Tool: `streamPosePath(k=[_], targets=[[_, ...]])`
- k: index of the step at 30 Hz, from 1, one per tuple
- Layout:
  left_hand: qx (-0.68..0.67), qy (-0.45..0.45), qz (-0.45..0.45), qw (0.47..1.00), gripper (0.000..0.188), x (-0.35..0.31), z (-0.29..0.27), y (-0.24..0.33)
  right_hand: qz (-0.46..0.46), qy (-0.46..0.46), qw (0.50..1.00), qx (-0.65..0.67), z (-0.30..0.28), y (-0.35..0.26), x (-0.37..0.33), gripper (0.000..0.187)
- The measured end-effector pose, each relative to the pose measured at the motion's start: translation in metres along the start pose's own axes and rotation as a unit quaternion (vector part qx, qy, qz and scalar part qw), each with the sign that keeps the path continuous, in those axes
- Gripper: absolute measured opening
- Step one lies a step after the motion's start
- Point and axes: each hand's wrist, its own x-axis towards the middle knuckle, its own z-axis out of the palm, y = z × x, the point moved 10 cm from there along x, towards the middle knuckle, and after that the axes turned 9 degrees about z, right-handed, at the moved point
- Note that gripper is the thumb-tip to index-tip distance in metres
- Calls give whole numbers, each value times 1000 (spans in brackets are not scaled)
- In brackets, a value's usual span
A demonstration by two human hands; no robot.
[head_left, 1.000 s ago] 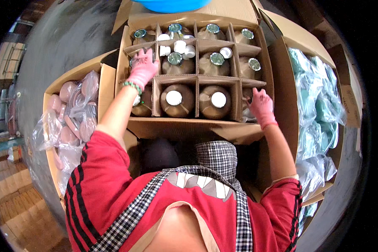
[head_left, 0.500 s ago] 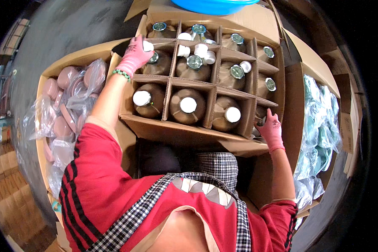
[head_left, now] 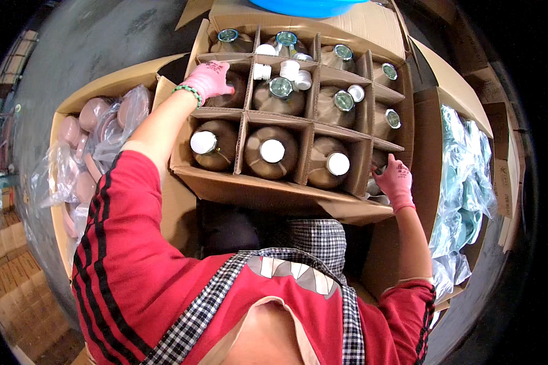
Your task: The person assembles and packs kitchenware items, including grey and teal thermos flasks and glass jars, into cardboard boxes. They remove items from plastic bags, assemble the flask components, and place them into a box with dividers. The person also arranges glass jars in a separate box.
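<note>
A large cardboard box (head_left: 280, 188) with cardboard dividers holds several big brown-looking bottles. My left hand (head_left: 210, 82), in a pink glove, curls over the mouth of a bottle (head_left: 237, 91) in the left column's middle compartment; the white cap it carried is now hidden under the fingers. At the near right compartment, my right hand (head_left: 396, 182), also pink-gloved, has its fingers bent in beside a partly seen bottle (head_left: 377, 161); what they grip is hidden. White caps sit on three near-row bottles, such as this white-capped bottle (head_left: 273, 159). Farther bottles (head_left: 281, 91) show uncapped glass mouths.
Loose white caps (head_left: 289, 70) lie among the middle bottles. At left stands a box of pink items (head_left: 94, 115) in clear plastic; at right, a box of teal items (head_left: 463, 182) in plastic. A blue basin (head_left: 310, 7) is at the far edge.
My left hand has moved slightly right and nearer, bringing the white cap down over the bottle mouth, where it is out of sight. My right hand stays at the near right compartment.
</note>
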Motion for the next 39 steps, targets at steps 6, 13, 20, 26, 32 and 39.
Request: streamPosePath(k=[6,13,20,26,32,39], targets=[[3,232,-10,973,45,-24,-19,3,40,78,995,41,3,11,-7,40],[21,321,-8,947,50,-25,-41,24,59,28,996,62,3,12,-10,42],[160,183,27,970,28,33,-19,79,-204,205,905,311,-115,-95,-15,35],[152,273,-1,950,29,42,-32,93,-313,197,908,195,-99,-225,59,36],[114,346,38,930,43,20,-38,89,-287,220,932,18,-70,-292,97,32],[-158,474,137,856,47,-35,-65,95,-327,252,900,142,-78,-271,79,23]])
